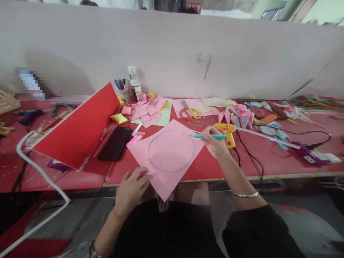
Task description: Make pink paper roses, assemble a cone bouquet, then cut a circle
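A pink square sheet (166,157) lies cornerwise on the red table (209,165), one corner hanging over the front edge. A drawn circle (171,150) fills its middle. My left hand (131,188) presses on the sheet's near-left edge, fingers bent, at the table's front. My right hand (215,143) holds a teal pen (208,136) level, its tip pointing left just past the circle's right side. A silver bangle (245,195) sits on my right forearm.
A yellow glue gun (227,130) with black cord lies right behind my right hand. Scissors (189,111), pink paper scraps (146,111) and paper cones (240,116) sit further back. A tilted red board (77,125), a black phone (115,143) and a white cable (40,172) are at left.
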A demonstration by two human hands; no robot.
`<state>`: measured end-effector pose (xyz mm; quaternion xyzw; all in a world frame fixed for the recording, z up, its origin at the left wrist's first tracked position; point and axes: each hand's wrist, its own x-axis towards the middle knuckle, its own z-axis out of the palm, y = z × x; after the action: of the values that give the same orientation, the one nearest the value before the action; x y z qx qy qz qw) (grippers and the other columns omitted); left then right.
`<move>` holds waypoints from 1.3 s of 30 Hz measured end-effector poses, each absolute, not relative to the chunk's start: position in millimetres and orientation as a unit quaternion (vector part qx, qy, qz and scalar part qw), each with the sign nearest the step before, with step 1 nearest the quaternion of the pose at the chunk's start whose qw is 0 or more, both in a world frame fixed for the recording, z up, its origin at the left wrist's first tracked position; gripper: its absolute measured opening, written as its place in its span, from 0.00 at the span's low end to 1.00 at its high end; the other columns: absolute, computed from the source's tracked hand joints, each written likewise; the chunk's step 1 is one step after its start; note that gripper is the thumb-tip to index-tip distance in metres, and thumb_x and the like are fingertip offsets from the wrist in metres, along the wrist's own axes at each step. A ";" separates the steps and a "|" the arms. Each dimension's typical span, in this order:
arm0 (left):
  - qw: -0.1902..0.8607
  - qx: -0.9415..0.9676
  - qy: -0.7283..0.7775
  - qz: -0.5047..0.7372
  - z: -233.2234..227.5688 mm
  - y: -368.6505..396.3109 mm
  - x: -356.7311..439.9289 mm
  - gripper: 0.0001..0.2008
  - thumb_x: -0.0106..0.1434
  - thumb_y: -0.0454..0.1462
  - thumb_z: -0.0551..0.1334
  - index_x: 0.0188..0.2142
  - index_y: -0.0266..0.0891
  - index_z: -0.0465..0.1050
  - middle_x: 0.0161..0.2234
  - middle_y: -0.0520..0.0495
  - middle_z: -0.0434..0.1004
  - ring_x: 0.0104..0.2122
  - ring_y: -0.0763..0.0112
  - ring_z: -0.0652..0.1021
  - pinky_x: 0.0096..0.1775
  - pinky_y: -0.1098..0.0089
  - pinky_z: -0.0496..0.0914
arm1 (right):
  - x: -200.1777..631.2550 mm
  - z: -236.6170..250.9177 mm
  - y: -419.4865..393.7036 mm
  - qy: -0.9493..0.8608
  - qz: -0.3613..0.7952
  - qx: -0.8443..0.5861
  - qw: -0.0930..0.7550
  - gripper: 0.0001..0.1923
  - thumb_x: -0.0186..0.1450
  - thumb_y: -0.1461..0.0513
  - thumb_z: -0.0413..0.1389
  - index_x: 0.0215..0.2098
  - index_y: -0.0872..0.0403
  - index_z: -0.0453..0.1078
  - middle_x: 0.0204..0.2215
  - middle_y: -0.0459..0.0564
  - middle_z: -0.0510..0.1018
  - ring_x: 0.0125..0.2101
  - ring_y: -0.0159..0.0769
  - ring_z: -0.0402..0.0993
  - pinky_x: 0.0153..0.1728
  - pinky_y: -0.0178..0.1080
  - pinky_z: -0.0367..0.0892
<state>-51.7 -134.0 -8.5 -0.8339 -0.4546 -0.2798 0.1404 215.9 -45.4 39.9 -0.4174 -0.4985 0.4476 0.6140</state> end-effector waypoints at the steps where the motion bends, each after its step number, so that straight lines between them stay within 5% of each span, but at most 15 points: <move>1: 0.144 -0.830 -0.463 -0.276 -9.7 -132.9 -54.2 0.16 0.60 0.30 0.48 0.27 0.42 0.73 0.30 0.49 0.74 0.26 0.74 0.74 0.30 0.71 0.66 | 217.5 37.9 -46.0 -0.494 0.439 -0.427 0.616 0.19 0.47 0.54 0.61 0.16 0.53 0.55 0.14 0.38 0.55 0.17 0.23 0.53 0.20 0.31 0.55; 13: 0.154 -0.819 -0.490 -0.255 -15.8 -140.6 -66.6 0.15 0.61 0.34 0.46 0.32 0.40 0.72 0.30 0.47 0.76 0.31 0.73 0.77 0.29 0.75 0.70 | 228.3 10.1 -52.4 -0.526 0.372 -0.528 0.554 0.16 0.47 0.49 0.56 0.24 0.54 0.67 0.17 0.44 0.70 0.19 0.29 0.65 0.22 0.34 0.62; 20: 0.156 -0.843 -0.489 -0.160 -17.9 -149.5 -54.9 0.19 0.57 0.29 0.46 0.42 0.40 0.71 0.41 0.46 0.77 0.34 0.69 0.78 0.29 0.70 0.71 | 230.3 -2.4 -51.1 -0.526 0.313 -0.570 0.548 0.17 0.45 0.51 0.58 0.16 0.53 0.59 0.09 0.39 0.61 0.12 0.26 0.56 0.14 0.32 0.54; 26: 0.115 -0.854 -0.490 -0.131 -13.2 -149.0 -55.7 0.19 0.58 0.29 0.46 0.42 0.41 0.71 0.44 0.47 0.75 0.40 0.66 0.77 0.31 0.68 0.72 | 220.9 -5.9 -51.1 -0.558 0.282 -0.575 0.528 0.16 0.46 0.50 0.56 0.16 0.52 0.58 0.10 0.40 0.63 0.13 0.27 0.59 0.16 0.32 0.55; 39: 0.127 -0.825 -0.529 -0.150 -21.4 -160.6 -46.1 0.20 0.57 0.28 0.47 0.46 0.38 0.69 0.48 0.45 0.71 0.34 0.66 0.78 0.31 0.68 0.72 | 222.2 -9.4 -54.4 -0.597 0.203 -0.605 0.486 0.12 0.53 0.56 0.46 0.16 0.51 0.53 0.10 0.40 0.59 0.15 0.28 0.57 0.20 0.33 0.54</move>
<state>-46.1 -160.6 -21.4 -0.8254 -0.5290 -0.1505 0.1274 222.2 -54.4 -9.4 -0.6053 -0.5973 0.2026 0.4855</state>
